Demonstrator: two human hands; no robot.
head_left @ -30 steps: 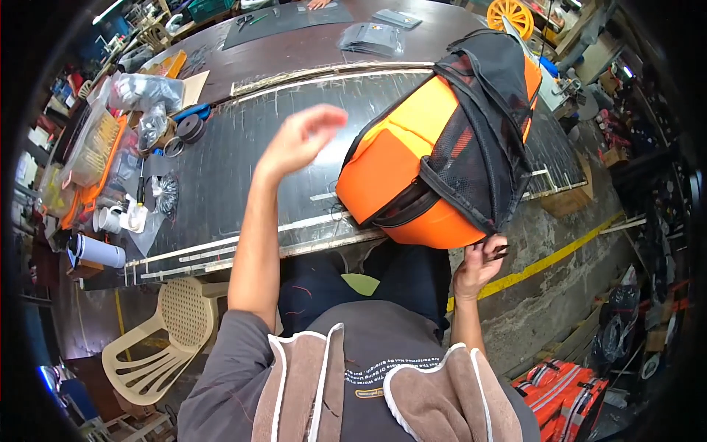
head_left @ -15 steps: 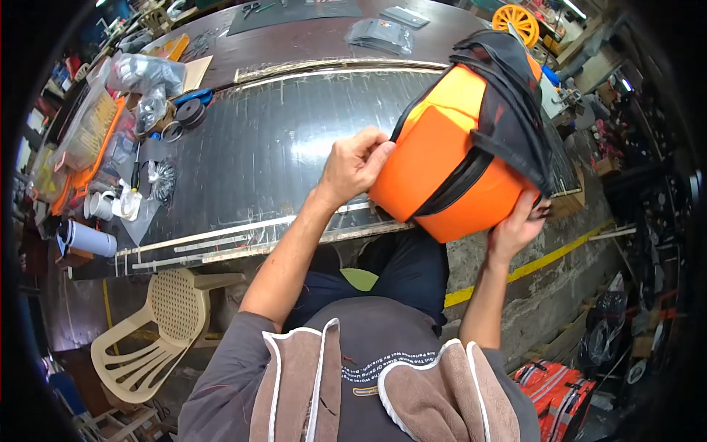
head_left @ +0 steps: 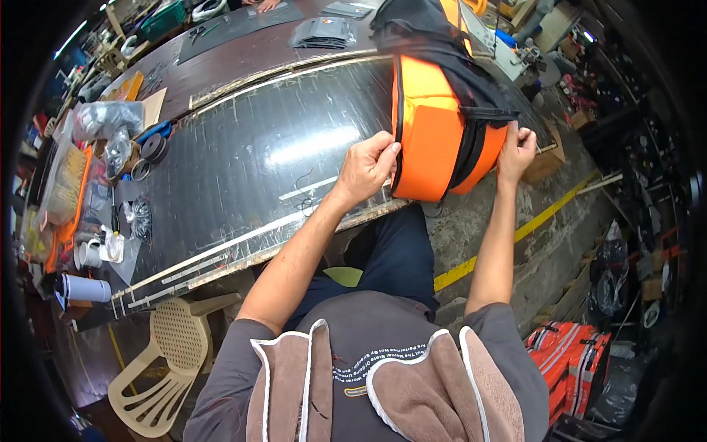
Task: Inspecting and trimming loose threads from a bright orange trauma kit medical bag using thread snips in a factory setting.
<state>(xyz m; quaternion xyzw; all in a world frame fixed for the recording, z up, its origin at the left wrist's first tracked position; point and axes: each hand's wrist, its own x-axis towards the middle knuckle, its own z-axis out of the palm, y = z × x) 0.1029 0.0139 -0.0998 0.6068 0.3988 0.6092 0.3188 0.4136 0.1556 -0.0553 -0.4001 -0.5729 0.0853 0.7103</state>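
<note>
In the head view, a person's left hand (head_left: 368, 168) and right hand (head_left: 517, 155) grip an orange-and-black bag (head_left: 434, 110) at opposite edges, fingers pinched on its dark-trimmed left rim and curled tight at its right. The bag — smooth orange panels, a curved black band, limp black fabric — is over the right part of the scuffed, glossy tabletop (head_left: 243, 169), jutting past the near edge. Its long axis runs away from the person, orange end nearest.

I am facing a dark, scuffed tabletop (head_left: 243, 162); a black roll (head_left: 155, 147) and a tan board (head_left: 153, 109) are lying on its left, grey packets (head_left: 324, 34) toward its far side.
</note>
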